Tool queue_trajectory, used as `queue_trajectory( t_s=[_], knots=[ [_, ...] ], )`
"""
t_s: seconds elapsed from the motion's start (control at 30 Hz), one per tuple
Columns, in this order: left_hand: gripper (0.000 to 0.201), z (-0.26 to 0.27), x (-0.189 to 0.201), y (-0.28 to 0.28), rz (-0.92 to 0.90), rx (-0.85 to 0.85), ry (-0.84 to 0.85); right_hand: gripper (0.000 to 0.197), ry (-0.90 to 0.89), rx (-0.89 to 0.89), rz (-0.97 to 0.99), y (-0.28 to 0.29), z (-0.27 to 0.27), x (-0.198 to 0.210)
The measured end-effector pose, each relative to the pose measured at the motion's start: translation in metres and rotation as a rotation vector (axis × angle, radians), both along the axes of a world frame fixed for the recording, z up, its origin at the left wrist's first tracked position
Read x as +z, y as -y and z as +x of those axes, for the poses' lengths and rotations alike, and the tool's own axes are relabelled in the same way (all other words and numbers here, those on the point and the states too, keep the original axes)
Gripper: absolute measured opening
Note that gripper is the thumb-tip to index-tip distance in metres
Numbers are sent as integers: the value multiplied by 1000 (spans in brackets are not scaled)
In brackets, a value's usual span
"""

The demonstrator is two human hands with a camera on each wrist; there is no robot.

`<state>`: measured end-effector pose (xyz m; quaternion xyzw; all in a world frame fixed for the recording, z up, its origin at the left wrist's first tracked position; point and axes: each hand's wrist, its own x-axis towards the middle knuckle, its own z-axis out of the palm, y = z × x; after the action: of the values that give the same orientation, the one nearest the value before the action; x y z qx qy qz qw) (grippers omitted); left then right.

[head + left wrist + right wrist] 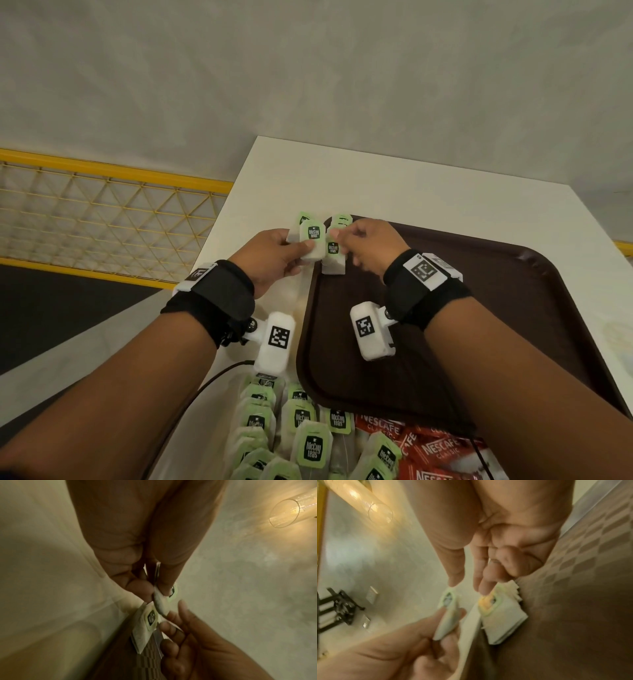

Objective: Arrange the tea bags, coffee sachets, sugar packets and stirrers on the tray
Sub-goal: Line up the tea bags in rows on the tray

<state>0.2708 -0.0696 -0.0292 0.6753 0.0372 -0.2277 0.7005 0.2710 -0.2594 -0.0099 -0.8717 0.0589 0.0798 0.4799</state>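
My left hand (298,247) grips a small bunch of white tea bags with green tags (312,238) between thumb and fingers, just left of the tray's far left corner. In the left wrist view these tea bags (160,601) stand on edge in the pinch. A stack of tea bags (334,261) lies in that corner of the dark brown tray (496,308). My right hand (468,588) hovers over both with thumb and fingers spread. Its index fingertip touches the top of the stack (503,618), and its thumb tip is at the held bag (448,615).
A loose pile of tea bags (291,428) and red coffee sachets (428,448) lies on the white table (376,178) near its front edge. A yellow mesh railing (102,205) runs along the left. A black cable (212,380) trails under my left wrist.
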Motion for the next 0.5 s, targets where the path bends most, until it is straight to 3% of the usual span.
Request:
queue_trajectory(
  t_s=[0.13, 0.23, 0.33, 0.5],
  knots=[
    [32, -2, 2, 7, 6, -41, 45, 15, -29, 94, 99, -7, -4, 1],
    [21, -5, 5, 10, -28, 13, 11, 13, -47, 35, 139, -3, -5, -6],
    [15, -5, 7, 6, -45, 84, -35, 14, -122, 15, 104, 5, -8, -12],
    [14, -6, 5, -4, 104, 109, 48, 18, -213, 3, -12, 7, -9, -10]
  ],
)
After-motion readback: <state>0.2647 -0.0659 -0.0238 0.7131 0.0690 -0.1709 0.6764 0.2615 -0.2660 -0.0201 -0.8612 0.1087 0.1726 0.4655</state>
